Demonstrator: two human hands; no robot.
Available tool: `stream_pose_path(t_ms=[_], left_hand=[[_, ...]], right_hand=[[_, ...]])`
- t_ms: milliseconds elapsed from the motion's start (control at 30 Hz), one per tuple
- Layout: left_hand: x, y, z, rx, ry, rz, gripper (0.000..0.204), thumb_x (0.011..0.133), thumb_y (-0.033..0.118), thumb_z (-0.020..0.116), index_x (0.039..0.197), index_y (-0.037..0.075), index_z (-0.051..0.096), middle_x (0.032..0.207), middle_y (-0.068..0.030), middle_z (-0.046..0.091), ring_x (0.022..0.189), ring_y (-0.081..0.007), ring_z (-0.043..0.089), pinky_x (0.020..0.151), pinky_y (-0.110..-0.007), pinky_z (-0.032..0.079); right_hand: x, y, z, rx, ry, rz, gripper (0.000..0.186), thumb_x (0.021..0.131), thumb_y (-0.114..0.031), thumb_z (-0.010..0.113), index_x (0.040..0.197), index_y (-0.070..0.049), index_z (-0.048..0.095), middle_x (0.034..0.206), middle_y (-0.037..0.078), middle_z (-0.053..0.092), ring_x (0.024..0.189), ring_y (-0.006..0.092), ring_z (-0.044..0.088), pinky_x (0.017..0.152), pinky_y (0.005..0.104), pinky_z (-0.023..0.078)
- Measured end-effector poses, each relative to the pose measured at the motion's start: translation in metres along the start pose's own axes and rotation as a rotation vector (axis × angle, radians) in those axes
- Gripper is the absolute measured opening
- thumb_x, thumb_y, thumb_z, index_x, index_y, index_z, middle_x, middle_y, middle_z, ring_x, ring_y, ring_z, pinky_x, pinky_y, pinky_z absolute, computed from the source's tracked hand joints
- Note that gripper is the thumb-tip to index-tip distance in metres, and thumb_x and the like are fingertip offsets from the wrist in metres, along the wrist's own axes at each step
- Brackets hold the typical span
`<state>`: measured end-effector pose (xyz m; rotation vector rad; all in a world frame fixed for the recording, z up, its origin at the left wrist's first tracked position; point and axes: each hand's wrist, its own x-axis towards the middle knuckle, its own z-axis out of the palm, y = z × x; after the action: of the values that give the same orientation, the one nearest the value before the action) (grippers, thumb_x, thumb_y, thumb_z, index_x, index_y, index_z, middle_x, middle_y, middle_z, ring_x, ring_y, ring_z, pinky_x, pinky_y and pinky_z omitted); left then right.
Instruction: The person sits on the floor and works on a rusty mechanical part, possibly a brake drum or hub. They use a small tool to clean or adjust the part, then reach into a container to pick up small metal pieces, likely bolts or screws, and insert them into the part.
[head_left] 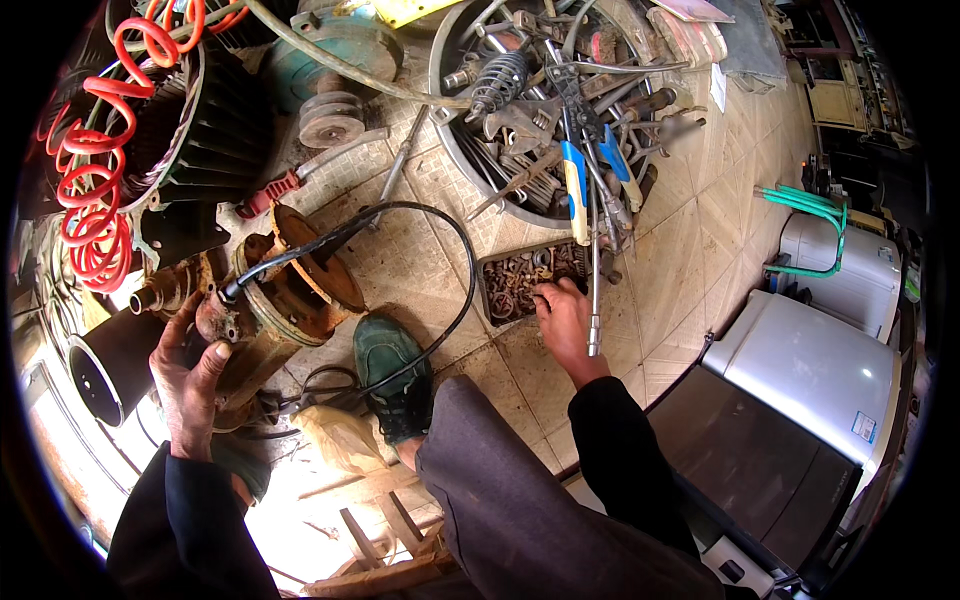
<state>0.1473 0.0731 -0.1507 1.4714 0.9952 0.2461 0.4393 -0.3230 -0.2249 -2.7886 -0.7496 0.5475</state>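
Observation:
My left hand grips a small rusty fitting where a black cable joins a corroded machine body with a round flange. My right hand is at the near edge of a tray of small bolts and nuts, fingers curled down among them; whatever is between the fingertips is too small to make out. Just right of that hand a long steel bar hangs down from a round basin heaped with wrenches, pliers and other tools.
Red coiled hose, a finned motor casing and a green pulley part crowd the upper left. My green shoe stands on the tiles. Grey-white appliances and green hoses line the right. A black cylinder lies left.

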Motion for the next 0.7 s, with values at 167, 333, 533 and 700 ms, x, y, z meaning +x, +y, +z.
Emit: stream_pose_path(t_ms=[167,333,533,700], left_hand=[[0.001,0.0,-0.006,0.002,-0.045,-0.035,0.08,0.085,0.023,0.088,0.149,-0.007,0.05,0.14,-0.0128,0.064,0.129,-0.0197,0.06,0.113,-0.034,0.043],[0.0,-0.004,-0.008,-0.006,-0.044,-0.017,0.08,0.085,0.024,0.089,0.149,-0.006,0.05,0.14,-0.0122,0.064,0.129,-0.0198,0.059,0.114,-0.035,0.042],[0.001,-0.002,-0.001,0.007,-0.019,0.007,0.079,0.083,0.029,0.089,0.145,-0.006,0.055,0.133,-0.0123,0.068,0.124,-0.0198,0.061,0.113,-0.035,0.042],[0.0,-0.008,-0.009,0.017,-0.027,0.013,0.08,0.085,0.025,0.088,0.148,-0.007,0.051,0.137,-0.013,0.065,0.126,-0.0199,0.061,0.112,-0.034,0.044]], right_hand=[[-0.001,0.026,0.01,0.327,0.035,0.107,0.019,0.093,-0.01,0.073,0.108,0.002,0.072,0.089,0.015,0.07,0.083,0.0299,0.07,0.072,0.0417,0.056],[-0.004,0.027,-0.004,0.755,-0.085,0.43,0.017,0.098,-0.01,0.07,0.105,0.005,0.069,0.081,0.003,0.064,0.072,0.0099,0.057,0.062,0.0277,0.045],[-0.003,0.037,0.008,0.493,0.11,0.279,0.015,0.095,-0.009,0.072,0.104,0.004,0.071,0.082,0.012,0.071,0.07,0.0187,0.065,0.063,0.0347,0.051],[-0.002,0.013,0.002,0.352,0.145,0.172,0.013,0.092,-0.007,0.072,0.102,0.002,0.073,0.088,0.017,0.073,0.078,0.0283,0.072,0.07,0.0381,0.056]])
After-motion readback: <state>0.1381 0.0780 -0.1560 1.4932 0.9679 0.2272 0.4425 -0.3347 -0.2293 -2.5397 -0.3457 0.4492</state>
